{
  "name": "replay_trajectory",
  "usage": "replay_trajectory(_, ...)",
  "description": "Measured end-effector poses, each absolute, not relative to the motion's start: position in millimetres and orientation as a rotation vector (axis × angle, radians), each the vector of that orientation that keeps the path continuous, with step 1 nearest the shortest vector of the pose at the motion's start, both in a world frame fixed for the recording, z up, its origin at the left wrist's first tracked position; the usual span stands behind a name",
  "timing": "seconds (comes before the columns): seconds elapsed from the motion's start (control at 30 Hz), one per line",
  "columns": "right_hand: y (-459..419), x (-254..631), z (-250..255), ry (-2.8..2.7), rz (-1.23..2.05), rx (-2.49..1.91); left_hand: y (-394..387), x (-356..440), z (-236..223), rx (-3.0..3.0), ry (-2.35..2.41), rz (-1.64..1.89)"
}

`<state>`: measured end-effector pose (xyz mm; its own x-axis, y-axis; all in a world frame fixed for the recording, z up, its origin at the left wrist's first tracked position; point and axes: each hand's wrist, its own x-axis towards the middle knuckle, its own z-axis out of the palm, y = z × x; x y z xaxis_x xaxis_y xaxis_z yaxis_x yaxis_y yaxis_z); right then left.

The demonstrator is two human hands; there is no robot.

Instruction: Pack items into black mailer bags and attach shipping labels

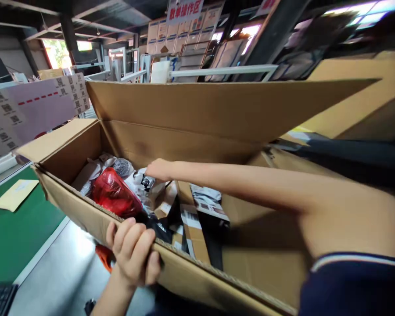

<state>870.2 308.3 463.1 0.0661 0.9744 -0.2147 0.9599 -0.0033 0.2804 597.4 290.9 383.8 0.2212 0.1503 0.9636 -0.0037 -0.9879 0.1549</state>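
Observation:
A large open cardboard box (69, 204) stretches across the view, its back flap raised. My left hand (134, 248) is closed over the box's near rim, fingers curled over the edge and into the inside. Reaching into the box from the right, my right hand (160, 170) is closed on a white plastic parcel (141, 182) with black print; its fingertips are partly hidden. Close by lie a red plastic-wrapped parcel (115, 193), a silvery bubble-wrapped packet (121, 166), a small brown carton (195, 237) and a black-and-white package (209, 204).
At left, a tan envelope (16, 195) lies on a green surface (29, 232) with a metal edge. A panel with printed codes (36, 109) stands behind it, and a black keyboard (0, 300) shows at bottom left. More cardboard (358, 96) is at the right.

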Motion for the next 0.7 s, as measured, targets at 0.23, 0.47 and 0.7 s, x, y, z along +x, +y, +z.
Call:
replay_trajectory(0.23, 201.3, 747.9, 630.1, 1.887, 0.855, 2.147, 287.5, 571.9, 389.7, 2.236, 0.187, 1.608)
replay_trajectory(0.47, 108.4, 582.0, 648.7, 2.405, 1.597, 1.796, 308.2, 432.3, 426.2, 2.055, 0.42, 1.748)
replay_trajectory(0.7, 129.4, 464.1, 596.5, 2.992, 1.534, 1.407, 290.5, 266.9, 436.1, 1.932, 0.636, 1.507)
